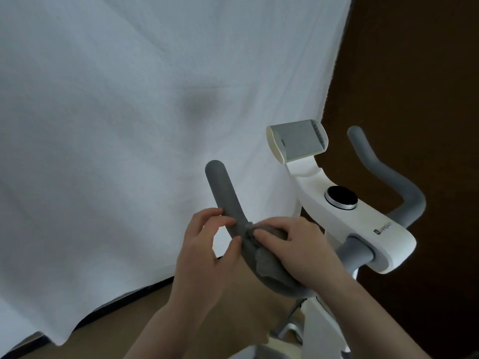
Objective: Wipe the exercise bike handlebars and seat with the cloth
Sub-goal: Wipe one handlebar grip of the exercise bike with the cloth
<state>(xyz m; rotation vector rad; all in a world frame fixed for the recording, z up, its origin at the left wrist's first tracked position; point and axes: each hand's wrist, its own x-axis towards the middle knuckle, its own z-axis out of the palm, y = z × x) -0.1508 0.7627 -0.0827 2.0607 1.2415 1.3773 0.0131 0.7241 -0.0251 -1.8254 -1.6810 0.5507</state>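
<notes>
2 hands work on the left handlebar, a grey padded curved bar. The right hand holds 1 grey cloth wrapped against the bar's bend. The left hand pinches the bar beside it. Farther: white console with 1 black knob, 1 tablet holder, the right handlebar, 1 white curtain.

Setting: indoor room, likely a home workout corner. Evidence: white exercise bike with grey handlebars and phone holder; white sheet hung as backdrop; tan floor; dark brown wall at right.
</notes>
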